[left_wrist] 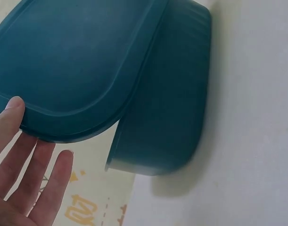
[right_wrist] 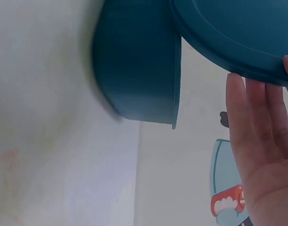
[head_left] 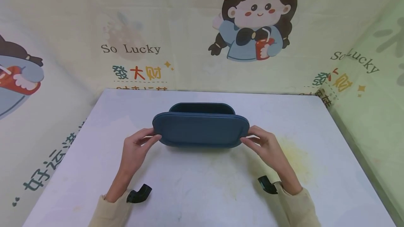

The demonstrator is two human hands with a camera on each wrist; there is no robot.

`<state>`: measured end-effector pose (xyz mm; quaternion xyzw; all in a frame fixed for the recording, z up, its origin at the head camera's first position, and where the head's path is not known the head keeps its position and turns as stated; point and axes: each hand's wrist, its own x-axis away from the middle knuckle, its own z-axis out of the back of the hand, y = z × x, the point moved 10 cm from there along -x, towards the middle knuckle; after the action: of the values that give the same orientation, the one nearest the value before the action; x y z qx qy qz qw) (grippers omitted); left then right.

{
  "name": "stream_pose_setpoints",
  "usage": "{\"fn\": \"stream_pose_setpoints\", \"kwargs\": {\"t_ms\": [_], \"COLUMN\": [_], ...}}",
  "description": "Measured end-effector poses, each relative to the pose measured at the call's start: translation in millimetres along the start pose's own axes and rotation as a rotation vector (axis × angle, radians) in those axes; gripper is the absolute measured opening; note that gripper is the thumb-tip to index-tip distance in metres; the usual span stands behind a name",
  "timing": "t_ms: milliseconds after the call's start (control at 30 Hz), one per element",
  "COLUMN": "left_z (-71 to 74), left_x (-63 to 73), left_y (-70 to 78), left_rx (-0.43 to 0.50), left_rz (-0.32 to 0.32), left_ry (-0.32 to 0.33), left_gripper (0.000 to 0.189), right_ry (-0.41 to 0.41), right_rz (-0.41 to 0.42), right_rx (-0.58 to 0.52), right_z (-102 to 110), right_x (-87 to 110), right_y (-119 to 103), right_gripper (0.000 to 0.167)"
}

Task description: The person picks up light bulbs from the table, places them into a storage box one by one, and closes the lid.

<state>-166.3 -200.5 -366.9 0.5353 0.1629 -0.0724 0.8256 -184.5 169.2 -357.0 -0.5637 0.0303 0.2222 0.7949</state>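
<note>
A dark blue oval lid [head_left: 201, 129] is held tilted by both hands, its broad face toward me. My left hand [head_left: 136, 150] pinches the lid's left end between thumb and fingers; the left wrist view shows the thumb [left_wrist: 11, 115] on the face and fingers beneath the rim. At the opposite end my right hand [head_left: 270, 147] pinches the lid in the same way. Behind the lid stands a matching dark blue container [head_left: 202, 107], uncovered, with its front mostly hidden. In both wrist views the lid overlaps the upper edge of the container [right_wrist: 136, 66].
The container stands on a white table [head_left: 202, 185] with faint yellowish stains. A cream cloth [head_left: 189, 45] printed with cartoon figures and lettering hangs behind and along the sides. A short black piece [head_left: 139, 193] sticks out by the left cuff, another [head_left: 267, 185] by the right cuff.
</note>
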Motion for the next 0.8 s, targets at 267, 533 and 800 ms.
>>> {"fn": "stream_pose_setpoints", "kwargs": {"t_ms": [267,533,800], "left_z": [-5.7,-12.2,-19.4], "left_x": [-9.4,-20.1,-29.3], "left_y": [-6.9,-21.5,-35.5], "left_rx": [0.042,0.101,0.079], "left_rz": [0.062,0.125,0.2], "left_ry": [-0.023,-0.029,-0.05], "left_gripper": [0.028,0.034,0.042], "right_ry": [0.012,0.01,0.069], "right_rz": [-0.064,-0.135,-0.175], "right_rx": [-0.034,-0.021,0.029], "right_z": [1.2,-4.2,-5.8], "right_x": [-11.5,-24.3,-36.6], "right_y": [11.8,27.6,40.8], "right_gripper": [0.017,0.029,0.036]}}
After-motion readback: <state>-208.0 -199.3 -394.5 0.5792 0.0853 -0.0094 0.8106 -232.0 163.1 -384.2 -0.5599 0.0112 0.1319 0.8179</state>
